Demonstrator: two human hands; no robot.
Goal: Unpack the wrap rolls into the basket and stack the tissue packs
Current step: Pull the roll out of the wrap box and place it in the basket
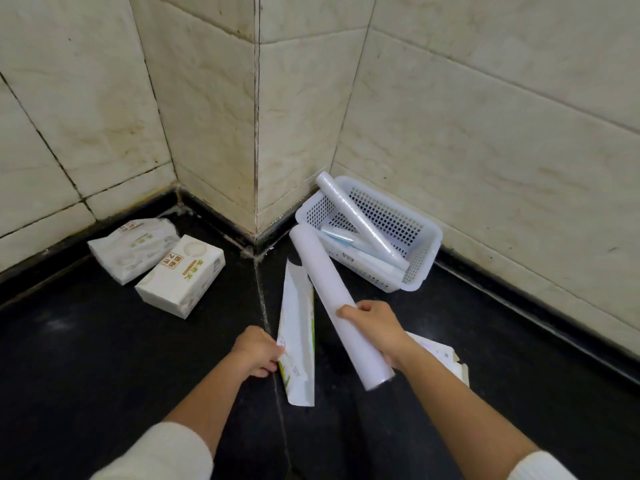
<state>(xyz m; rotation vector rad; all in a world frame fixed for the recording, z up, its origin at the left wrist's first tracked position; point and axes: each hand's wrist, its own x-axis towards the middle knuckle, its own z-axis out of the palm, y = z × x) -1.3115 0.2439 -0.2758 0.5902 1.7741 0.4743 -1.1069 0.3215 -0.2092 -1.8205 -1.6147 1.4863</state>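
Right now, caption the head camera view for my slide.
Right hand lifts a wrap roll toward the basket; left hand holds its empty box.

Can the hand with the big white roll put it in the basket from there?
Probably yes. The right hand holds the white roll with its far end already near the basket rim, and nothing blocks it, though another roll lies across the basket.

We see cream marbled wall tiles with grimy grout wrapping a jutting corner above a glossy black surface.
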